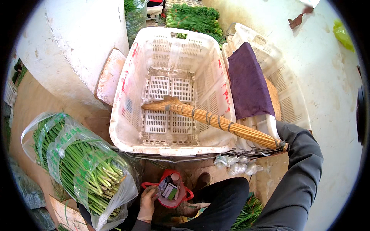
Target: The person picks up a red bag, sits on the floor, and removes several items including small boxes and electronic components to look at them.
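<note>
My left hand (148, 202) is at the left side of a red plastic bag (185, 194), its fingers by the bag's handle and rim. Whether they grip anything is not clear. Inside the bag lie small boxes (170, 191) and what looks like a bottle with a pale cap (175, 176). My right arm, in a dark grey sleeve (303, 167), reaches forward on the right; its hand is out of sight behind a purple cloth (250, 83) and the broom's end. A straw hand broom (202, 115) bound with dark ties lies across a white plastic crate (173, 149).
Bunched long green stalks (83, 153) in a clear printed bag are at left. More green bundles (193, 21) lie beyond the crate, others (248, 212) by my leg. Another white crate (284, 86) stands at right against a pale wall (332, 101). Clear plastic bags (238, 166) hang below the rack edge.
</note>
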Motion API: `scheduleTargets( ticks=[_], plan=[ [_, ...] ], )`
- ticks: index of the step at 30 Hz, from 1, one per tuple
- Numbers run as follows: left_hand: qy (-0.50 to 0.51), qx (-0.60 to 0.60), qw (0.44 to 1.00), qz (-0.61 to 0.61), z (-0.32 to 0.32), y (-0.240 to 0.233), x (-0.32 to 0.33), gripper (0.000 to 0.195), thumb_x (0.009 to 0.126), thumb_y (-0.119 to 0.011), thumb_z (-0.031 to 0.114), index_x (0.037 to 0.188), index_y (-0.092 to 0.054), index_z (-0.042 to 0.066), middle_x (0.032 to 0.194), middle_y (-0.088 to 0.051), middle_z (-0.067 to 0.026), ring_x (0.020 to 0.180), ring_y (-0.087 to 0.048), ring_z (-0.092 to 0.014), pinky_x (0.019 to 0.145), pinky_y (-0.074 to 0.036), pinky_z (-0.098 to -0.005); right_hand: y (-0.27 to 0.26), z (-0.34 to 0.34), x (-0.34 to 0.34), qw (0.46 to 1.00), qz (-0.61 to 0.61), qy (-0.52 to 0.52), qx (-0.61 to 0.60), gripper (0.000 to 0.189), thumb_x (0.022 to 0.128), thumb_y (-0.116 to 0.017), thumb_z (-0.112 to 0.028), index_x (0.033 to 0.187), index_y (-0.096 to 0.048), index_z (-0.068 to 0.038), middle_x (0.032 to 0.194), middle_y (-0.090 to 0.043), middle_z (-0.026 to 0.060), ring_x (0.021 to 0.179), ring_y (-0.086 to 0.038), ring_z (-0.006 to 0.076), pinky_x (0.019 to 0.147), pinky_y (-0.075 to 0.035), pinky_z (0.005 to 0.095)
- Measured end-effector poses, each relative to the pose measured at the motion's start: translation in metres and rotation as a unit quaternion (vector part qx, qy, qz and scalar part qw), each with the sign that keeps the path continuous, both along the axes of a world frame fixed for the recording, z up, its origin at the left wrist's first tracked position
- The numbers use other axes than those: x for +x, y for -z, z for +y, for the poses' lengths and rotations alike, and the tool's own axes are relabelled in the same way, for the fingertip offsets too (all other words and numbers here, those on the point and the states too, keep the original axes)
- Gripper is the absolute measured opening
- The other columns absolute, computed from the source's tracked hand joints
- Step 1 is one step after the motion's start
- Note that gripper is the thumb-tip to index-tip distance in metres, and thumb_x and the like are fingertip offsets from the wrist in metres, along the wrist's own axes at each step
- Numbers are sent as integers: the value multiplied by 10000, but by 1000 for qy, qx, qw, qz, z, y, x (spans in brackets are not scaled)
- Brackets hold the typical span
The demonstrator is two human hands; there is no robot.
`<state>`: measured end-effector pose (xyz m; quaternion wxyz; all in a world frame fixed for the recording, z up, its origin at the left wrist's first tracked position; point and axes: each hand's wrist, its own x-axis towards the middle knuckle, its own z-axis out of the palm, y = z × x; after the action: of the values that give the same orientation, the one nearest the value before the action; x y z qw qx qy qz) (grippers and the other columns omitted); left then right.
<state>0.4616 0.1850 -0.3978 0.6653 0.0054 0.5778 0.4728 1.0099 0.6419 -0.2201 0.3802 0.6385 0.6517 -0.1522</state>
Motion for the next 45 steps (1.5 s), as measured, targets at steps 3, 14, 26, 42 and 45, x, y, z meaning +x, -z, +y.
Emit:
scheduleTargets(
  ticks=[3,14,26,42,45],
  plan=[
    [12,1,1000,7,7,-8,7,315,984,-647,218,1256,-674,61,1217,-717,-87,1123,-673,-237,951,-497,-393,7,7,-1,1000,9,2,6,542,831,-767,-379,1251,-721,-39,1075,-762,191,959,-744,310,843,-578,406],
    [-2,25,1000,5,5,0,7,285,991,-624,146,1233,-669,3,1214,-712,-110,1104,-683,-256,984,-518,-408,3,24,-17,999,26,-7,37,518,833,-770,-373,1232,-734,-45,1038,-767,176,931,-747,299,809,-587,402],
    [26,38,999,4,-18,-13,2,303,996,-634,180,1236,-678,1,1201,-727,-128,1091,-705,-248,964,-545,-384,-32,16,-33,985,98,19,141,491,836,-774,-367,1211,-748,-51,999,-772,160,900,-751,286,772,-596,397],
    [90,126,988,15,-78,-52,6,375,1010,-634,244,1303,-632,10,1215,-706,-113,1118,-679,-226,981,-529,-375,-314,-208,-79,867,252,135,408,553,683,-787,-143,1216,-708,-20,954,-748,154,790,-724,238,668,-595,363],
    [116,162,980,8,-86,-60,13,390,997,-655,219,1317,-619,-1,1247,-701,-122,1137,-676,-221,984,-530,-374,-374,-276,-83,845,247,92,466,531,689,-770,-169,1193,-707,-11,932,-736,175,835,-721,261,759,-583,371]
  ],
)
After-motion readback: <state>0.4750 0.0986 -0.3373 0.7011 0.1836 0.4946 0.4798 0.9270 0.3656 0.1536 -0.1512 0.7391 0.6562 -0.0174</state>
